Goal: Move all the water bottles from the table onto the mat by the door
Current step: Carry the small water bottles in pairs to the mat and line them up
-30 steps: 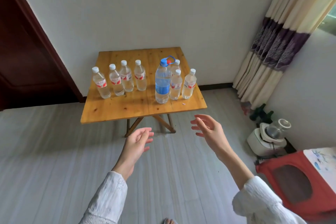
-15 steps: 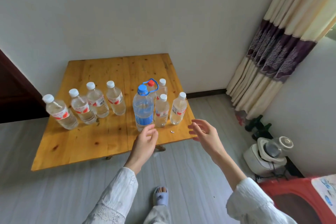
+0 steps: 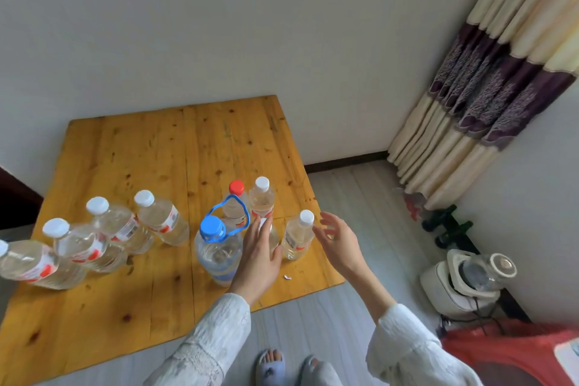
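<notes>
Both hands have advanced since the earlier frame from the near edge of the wooden surface (image 3: 103, 172) to the right-hand bottle cluster; the viewpoint has also come closer and higher.

Left hand (image 3: 258, 255): fingers extended over a small white-capped bottle (image 3: 273, 236) that it largely hides, beside the large blue-capped bottle (image 3: 217, 252). Grip state cannot be told; contact is obscured.

Right hand (image 3: 340, 240): grip released, fingers spread, just beside the front-right small bottle (image 3: 297, 240), apparently not touching.

Bottles, all upright on the surface:
- Right cluster: blue-capped large bottle with blue carry loop; red-capped bottle (image 3: 235, 207) behind it; white-capped bottle (image 3: 261, 200) beside that; the two small bottles at the hands.
- Left row: four small white-capped bottles with red-and-white labels (image 3: 161, 219), (image 3: 120, 226), (image 3: 84, 247), (image 3: 34, 265).

Small white scrap (image 3: 287, 277) on the surface near the right edge.

Surroundings: striped curtain (image 3: 488, 88), white appliance (image 3: 463, 282) on the floor, red object (image 3: 507, 354) at lower right.
</notes>
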Tool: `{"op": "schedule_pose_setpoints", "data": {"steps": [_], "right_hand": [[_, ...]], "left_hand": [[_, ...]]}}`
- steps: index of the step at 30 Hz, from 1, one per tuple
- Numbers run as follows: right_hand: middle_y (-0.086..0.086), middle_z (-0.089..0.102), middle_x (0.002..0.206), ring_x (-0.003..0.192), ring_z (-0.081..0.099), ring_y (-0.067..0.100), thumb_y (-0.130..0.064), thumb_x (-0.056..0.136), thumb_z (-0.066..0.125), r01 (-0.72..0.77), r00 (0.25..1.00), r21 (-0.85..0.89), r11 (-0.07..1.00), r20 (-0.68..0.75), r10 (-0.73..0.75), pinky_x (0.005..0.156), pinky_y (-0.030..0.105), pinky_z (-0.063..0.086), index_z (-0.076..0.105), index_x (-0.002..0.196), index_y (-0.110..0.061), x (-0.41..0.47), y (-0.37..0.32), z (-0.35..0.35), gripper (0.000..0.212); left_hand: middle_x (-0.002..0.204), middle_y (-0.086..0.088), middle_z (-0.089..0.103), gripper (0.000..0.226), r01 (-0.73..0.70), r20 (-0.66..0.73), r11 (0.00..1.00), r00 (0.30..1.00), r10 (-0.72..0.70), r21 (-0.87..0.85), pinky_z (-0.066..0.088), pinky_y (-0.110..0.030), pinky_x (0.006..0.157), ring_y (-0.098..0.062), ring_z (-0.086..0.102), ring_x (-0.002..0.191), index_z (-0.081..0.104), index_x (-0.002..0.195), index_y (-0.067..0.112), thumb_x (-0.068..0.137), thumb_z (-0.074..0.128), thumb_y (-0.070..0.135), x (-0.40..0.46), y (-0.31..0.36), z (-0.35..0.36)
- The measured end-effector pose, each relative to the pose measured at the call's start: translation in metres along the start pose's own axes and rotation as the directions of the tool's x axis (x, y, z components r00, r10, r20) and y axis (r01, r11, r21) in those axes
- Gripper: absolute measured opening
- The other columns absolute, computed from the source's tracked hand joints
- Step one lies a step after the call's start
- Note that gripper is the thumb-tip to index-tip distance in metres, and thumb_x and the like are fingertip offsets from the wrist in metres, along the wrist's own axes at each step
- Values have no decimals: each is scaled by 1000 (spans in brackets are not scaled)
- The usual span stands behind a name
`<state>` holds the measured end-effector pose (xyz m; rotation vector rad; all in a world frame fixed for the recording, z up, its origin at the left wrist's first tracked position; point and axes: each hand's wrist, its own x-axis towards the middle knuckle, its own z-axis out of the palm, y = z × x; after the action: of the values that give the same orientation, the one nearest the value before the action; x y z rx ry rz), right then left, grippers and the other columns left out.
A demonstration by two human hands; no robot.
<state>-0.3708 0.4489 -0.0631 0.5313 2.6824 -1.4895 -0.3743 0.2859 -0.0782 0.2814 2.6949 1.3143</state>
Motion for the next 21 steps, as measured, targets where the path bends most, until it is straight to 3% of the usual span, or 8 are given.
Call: {"op": "schedule_pose_setpoints", "data": {"steps": [4, 9, 13, 17, 21], "right_hand": [[11, 52, 129, 114, 53, 26, -25, 85, 60, 59, 995, -170, 984, 86, -45, 91, 35, 45, 42, 132, -13, 28, 15, 11, 51], [6, 56, 115, 104, 53, 26, -31, 81, 63, 158, 980, -251, 955, 158, -120, 81, 34, 45, 50, 121, -18, 49, 30, 23, 44], [1, 54, 114, 103, 47, 22, -37, 82, 60, 210, 973, -245, 946, 149, -178, 77, 29, 40, 51, 116, -21, 54, 39, 23, 39], [-2, 55, 117, 105, 50, 20, -36, 84, 58, 259, 961, -214, 942, 157, -229, 78, 26, 40, 50, 116, -20, 48, 47, 17, 37], [1, 58, 116, 102, 55, 21, -38, 85, 57, 211, 977, -193, 958, 75, -200, 75, 26, 41, 51, 116, -16, 39, 49, 2, 38]], "left_hand": [[155, -1, 8, 63, 82, 2, 997, 997, -82, 16, 4, -14, 106, -13, 4, 143, 12, 144, 18, 91, 46, 12, 19, -7, 9], [135, -1, 46, 47, 173, -123, 984, 977, -176, -39, 27, -18, 95, -18, 41, 126, 38, 133, 20, 88, 52, 10, 28, -12, 14], [121, -3, 57, 40, 237, -181, 968, 952, -247, -78, 35, -22, 90, -18, 50, 112, 48, 122, 18, 84, 61, 14, 27, -11, 19], [108, -1, 59, 34, 223, -192, 973, 954, -229, -54, 38, -24, 82, -15, 50, 98, 54, 109, 16, 78, 67, 13, 32, -7, 22], [103, 2, 56, 32, 154, -159, 988, 975, -154, -13, 32, -12, 77, -10, 47, 92, 55, 105, 15, 76, 69, 11, 30, -7, 23]]}}
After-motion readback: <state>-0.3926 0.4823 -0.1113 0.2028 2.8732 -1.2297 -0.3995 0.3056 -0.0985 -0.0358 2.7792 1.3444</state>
